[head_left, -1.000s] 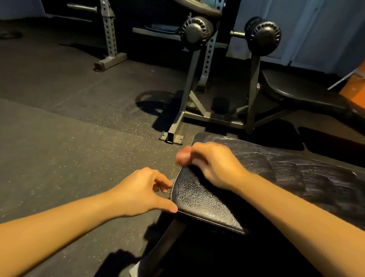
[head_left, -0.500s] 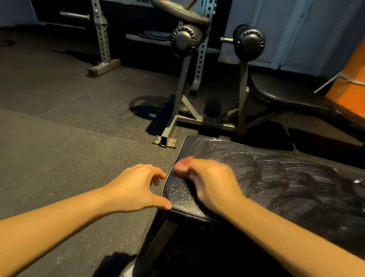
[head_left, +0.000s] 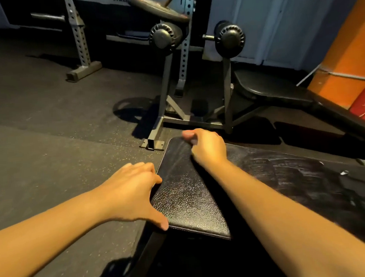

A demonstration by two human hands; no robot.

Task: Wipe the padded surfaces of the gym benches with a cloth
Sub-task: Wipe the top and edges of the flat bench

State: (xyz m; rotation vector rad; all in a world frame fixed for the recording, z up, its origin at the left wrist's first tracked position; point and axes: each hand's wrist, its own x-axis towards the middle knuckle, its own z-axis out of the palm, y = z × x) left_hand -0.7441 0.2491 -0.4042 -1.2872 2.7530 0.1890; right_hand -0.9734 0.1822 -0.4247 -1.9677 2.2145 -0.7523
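Right hand (head_left: 208,146): fingers curled, blurred, on far left corner of bench pad (head_left: 188,194); cannot tell if clamped on anything. Left hand (head_left: 135,192): fingers relaxed, thumb spread apart, touching pad's left edge, thumb tip at near corner. Pad spans centre to right, smear streaks on top. Beyond: second bench (head_left: 267,88), foam roller (head_left: 165,38), second roller (head_left: 231,39) on metal frame. Rubber floor (head_left: 47,149) on left.

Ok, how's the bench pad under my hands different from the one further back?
The near bench pad shows pale smear streaks and glossy wrinkled grain; the far bench pad looks matte and unstreaked. The near one has the left hand at its edge and the right hand on top; the far one is untouched. Both are black padding.
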